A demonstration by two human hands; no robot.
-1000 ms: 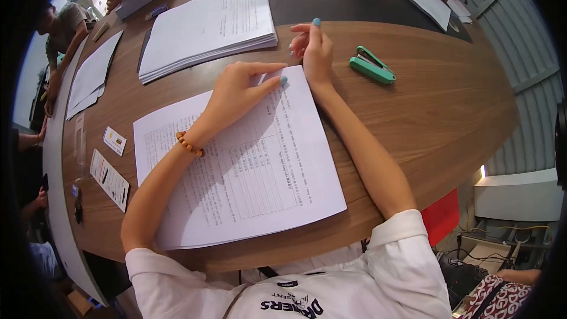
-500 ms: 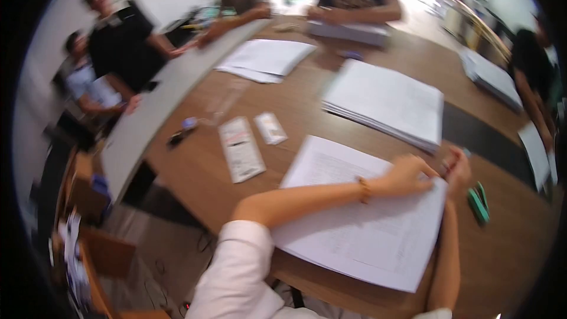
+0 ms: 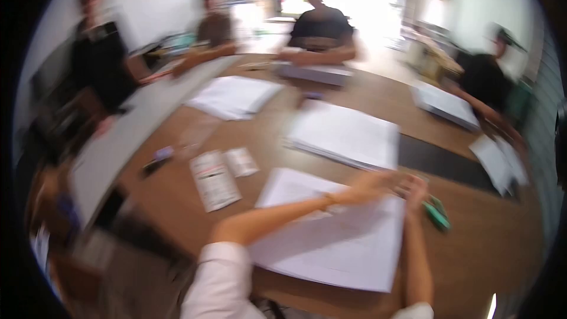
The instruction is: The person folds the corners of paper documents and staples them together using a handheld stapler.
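Observation:
My left hand (image 3: 378,186) reaches across a stack of printed paper (image 3: 331,248), a bracelet (image 3: 328,201) on its wrist. At the stack's upper right corner it meets my right hand (image 3: 416,190). The fingers of both hands are bent together there and blurred. Whatever they pinch is too small and smeared to make out. A green stapler (image 3: 436,212) lies on the table just right of my right hand. Beyond my hands rests a thicker stack of white paper (image 3: 345,133).
On the wooden table (image 3: 472,254) lie a printed packet (image 3: 214,181), a smaller white packet (image 3: 241,162) and more paper stacks (image 3: 235,95). Several people sit around it, one person (image 3: 319,29) at the far side. A dark strip (image 3: 443,162) crosses the tabletop.
The camera view has tilted up and turned right, so everything sits lower and further left. My hands have come closer together at the paper's corner.

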